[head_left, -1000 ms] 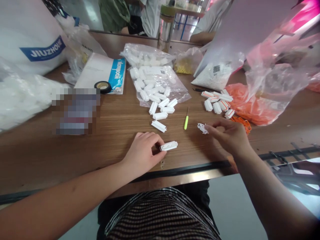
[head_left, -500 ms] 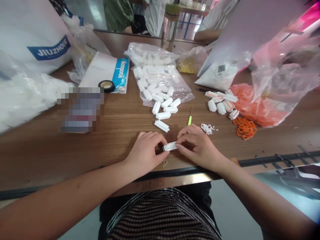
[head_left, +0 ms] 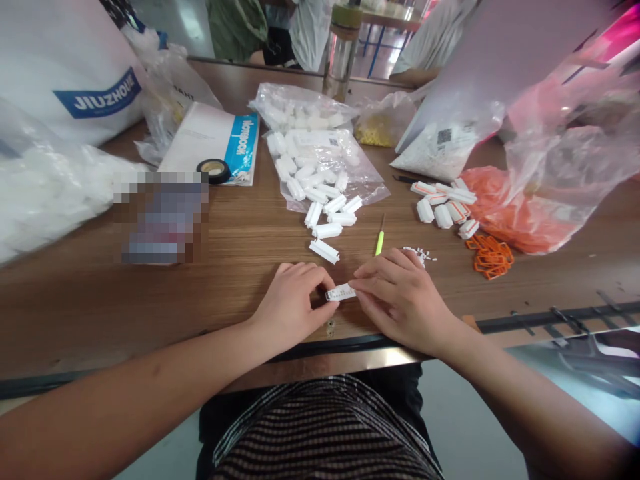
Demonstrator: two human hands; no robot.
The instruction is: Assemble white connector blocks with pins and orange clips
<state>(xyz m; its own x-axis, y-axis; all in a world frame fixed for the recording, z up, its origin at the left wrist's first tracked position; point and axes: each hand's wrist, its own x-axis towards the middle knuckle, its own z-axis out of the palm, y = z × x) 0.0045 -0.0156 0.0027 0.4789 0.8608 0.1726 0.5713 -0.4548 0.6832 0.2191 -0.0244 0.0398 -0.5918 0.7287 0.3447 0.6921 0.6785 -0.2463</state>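
My left hand (head_left: 296, 298) pinches the left end of a small white plastic connector housing (head_left: 340, 292) between thumb and fingers, just above the table's front edge. Rows of small holes show on its upward face. My right hand (head_left: 400, 293) is closed at the housing's right end, its fingertips covering that end; whether a tiny part is also between them is hidden. Beyond the right hand lies a pile of tiny white plugs (head_left: 423, 255), partly covered by it. A thin pick with a yellow-green handle (head_left: 379, 243) rests behind the fingers. Several white housings (head_left: 325, 251) lie farther back.
An open plastic bag of white housings (head_left: 320, 143) is at the back. To the right are housings with orange inserts (head_left: 445, 200), loose orange frames (head_left: 490, 257) and an orange-filled bag (head_left: 530, 213). Black tape (head_left: 213, 171) sits on a notebook (head_left: 195, 137) at left.
My right hand has shifted slightly and its fingers have rolled over the housing's right end, covering more of the tiny plugs. My left hand and the housing stay in place.
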